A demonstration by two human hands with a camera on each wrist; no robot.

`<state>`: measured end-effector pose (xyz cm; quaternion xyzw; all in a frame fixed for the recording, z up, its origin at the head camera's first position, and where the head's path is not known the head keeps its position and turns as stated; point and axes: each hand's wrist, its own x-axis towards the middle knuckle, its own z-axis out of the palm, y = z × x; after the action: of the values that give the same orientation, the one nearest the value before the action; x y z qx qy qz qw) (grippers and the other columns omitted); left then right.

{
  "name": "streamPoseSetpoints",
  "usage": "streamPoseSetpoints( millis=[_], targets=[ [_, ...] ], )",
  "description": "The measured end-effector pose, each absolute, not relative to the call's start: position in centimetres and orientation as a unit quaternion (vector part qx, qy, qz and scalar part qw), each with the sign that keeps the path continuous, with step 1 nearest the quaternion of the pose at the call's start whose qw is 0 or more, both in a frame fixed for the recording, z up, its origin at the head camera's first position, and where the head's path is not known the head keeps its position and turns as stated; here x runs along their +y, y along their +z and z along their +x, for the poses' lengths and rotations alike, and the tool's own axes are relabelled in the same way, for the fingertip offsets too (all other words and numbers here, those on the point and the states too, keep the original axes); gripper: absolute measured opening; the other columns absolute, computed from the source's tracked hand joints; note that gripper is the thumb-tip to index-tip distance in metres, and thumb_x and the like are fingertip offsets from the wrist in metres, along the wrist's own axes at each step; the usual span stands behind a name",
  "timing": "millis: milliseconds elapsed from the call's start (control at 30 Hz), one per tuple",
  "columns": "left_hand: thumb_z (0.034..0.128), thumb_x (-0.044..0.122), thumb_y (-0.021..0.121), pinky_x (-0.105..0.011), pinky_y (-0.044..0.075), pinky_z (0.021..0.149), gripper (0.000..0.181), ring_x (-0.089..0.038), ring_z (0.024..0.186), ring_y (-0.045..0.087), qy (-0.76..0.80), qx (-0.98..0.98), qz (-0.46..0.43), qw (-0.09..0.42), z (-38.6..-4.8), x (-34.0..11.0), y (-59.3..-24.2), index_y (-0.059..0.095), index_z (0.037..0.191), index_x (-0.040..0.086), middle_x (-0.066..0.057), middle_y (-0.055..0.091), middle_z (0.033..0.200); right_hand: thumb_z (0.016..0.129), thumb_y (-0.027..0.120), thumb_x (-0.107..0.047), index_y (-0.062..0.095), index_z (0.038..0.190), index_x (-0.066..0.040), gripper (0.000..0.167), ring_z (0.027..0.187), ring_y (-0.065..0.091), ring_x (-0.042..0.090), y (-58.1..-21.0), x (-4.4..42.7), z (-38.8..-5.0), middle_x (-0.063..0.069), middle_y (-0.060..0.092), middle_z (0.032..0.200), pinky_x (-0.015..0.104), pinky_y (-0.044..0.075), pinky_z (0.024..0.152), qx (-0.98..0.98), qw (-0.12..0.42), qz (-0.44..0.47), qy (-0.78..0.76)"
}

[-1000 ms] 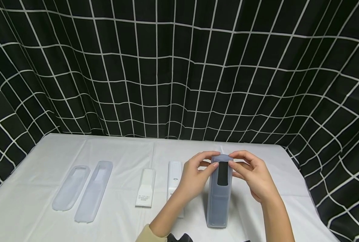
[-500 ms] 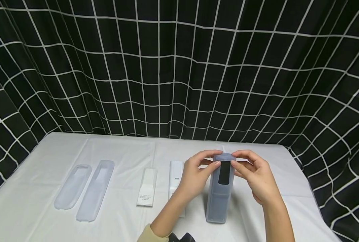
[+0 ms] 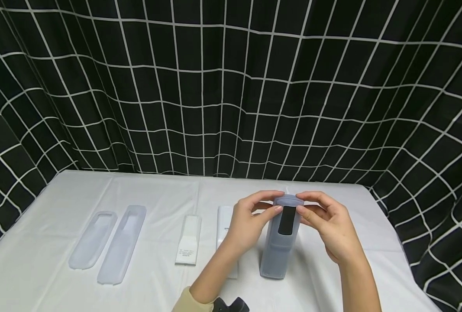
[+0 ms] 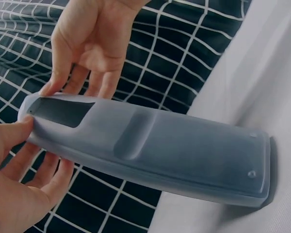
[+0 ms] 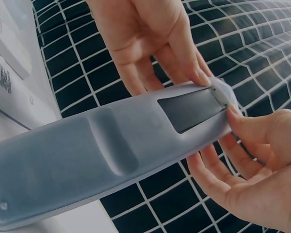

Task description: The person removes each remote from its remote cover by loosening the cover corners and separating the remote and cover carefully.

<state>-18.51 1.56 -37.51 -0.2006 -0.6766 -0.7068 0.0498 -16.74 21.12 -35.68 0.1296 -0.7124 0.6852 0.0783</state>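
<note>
A remote control in a bluish translucent silicone cover (image 3: 278,255) stands on its lower end on the white cloth, leaning. Its dark screen (image 3: 287,221) shows through the cover's window, close to the top. My left hand (image 3: 246,223) pinches the top left corner between thumb and fingers. On the opposite corner, my right hand (image 3: 330,225) pinches in the same way. In the left wrist view, both thumbs press beside the screen (image 4: 63,111), at the cover's rim. A pale edge of the remote (image 5: 218,97) shows beyond the screen in the right wrist view.
Two translucent remote covers, one shorter (image 3: 92,240) and one longer (image 3: 121,247), lie at the left. A white remote (image 3: 188,240) lies mid-table; another white remote (image 3: 224,221) is partly behind my left arm. A black gridded curtain (image 3: 215,86) hangs behind the table (image 3: 156,195).
The covered remote's lower end has shifted away from me and slightly left, so it leans more. Both hands keep their pinch at its top. The head view has shifted slightly.
</note>
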Motion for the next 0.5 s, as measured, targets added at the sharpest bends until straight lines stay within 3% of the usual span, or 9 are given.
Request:
streamPoseSetpoints(
  millis=[200,367,500],
  targets=[
    [0.0974,0.004,0.075,-0.025,0.060,0.090,0.027,-0.016,0.100,0.071,-0.711,-0.671,-0.205,0.052,-18.43,0.91,-37.39,0.075,0.124,0.001,-0.015,0.075,0.122,0.097,0.067,0.011,0.075,0.112,-0.011,0.027,0.094,0.072,0.009,-35.62,21.11,-16.97,-0.002,0.072,0.109,0.027,0.063,0.082,-0.716,0.062,0.140,0.681],
    [0.0959,0.004,0.076,-0.025,0.061,0.090,0.026,-0.009,0.097,0.071,-0.712,-0.669,-0.210,0.041,-18.37,0.58,-37.35,0.077,0.122,0.001,-0.016,0.076,0.119,0.097,0.068,0.010,0.076,0.111,-0.012,0.027,0.094,0.072,0.009,-35.77,21.54,-16.88,-0.002,0.072,0.108,0.026,0.062,0.081,-0.718,0.054,0.153,0.677],
    [0.0950,0.006,0.078,-0.025,0.062,0.088,0.025,-0.013,0.099,0.074,-0.714,-0.667,-0.211,0.032,-18.28,0.48,-37.25,0.078,0.120,0.001,-0.017,0.077,0.117,0.098,0.066,0.010,0.076,0.111,-0.013,0.029,0.095,0.072,0.008,-35.74,21.93,-16.72,-0.003,0.072,0.108,0.026,0.062,0.082,-0.722,0.047,0.164,0.671]
  ],
)
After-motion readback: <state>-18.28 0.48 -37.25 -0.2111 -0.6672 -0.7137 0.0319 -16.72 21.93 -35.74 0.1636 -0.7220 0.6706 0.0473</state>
